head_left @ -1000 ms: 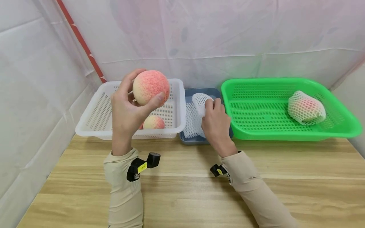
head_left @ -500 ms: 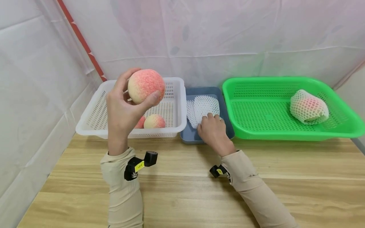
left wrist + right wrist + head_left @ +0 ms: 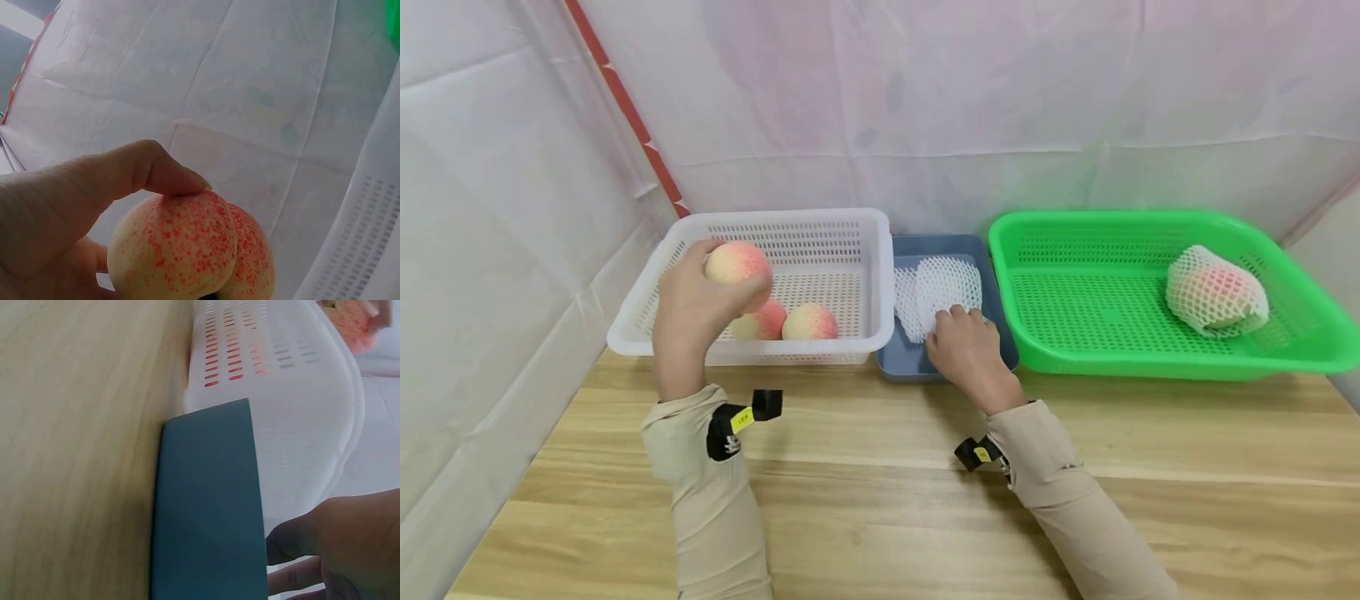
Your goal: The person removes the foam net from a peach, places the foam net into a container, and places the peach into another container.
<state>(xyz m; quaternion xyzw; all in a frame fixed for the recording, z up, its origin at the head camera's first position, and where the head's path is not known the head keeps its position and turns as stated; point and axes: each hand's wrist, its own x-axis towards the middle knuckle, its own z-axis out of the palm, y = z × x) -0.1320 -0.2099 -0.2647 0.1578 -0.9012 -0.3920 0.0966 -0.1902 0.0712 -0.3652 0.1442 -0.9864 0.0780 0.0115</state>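
My left hand (image 3: 688, 304) grips a pink and cream peach (image 3: 739, 271) over the left part of the white basket (image 3: 880, 275). In the left wrist view the thumb presses on top of the peach (image 3: 181, 244), whose crease shows. Two more peaches lie in the basket, a redder peach (image 3: 766, 322) and a paler peach (image 3: 811, 322). My right hand (image 3: 966, 346) is over the blue-grey tray (image 3: 901, 360), its curled fingers pinching the near edge of a white foam net (image 3: 949, 285). Another foam net (image 3: 907, 300) lies partly under it. The fingertips are mostly hidden.
At the right stands a green basket (image 3: 1105, 362) holding a peach in a foam net (image 3: 1217, 290). The tray sits between the two baskets on the wooden table (image 3: 865, 508). A pale cloth wall (image 3: 985, 100) rises behind them.
My left hand has lowered the peach and drawn it left over the white basket. My right hand has come slightly nearer in the tray, and the foam nets have shifted and now lie flatter.
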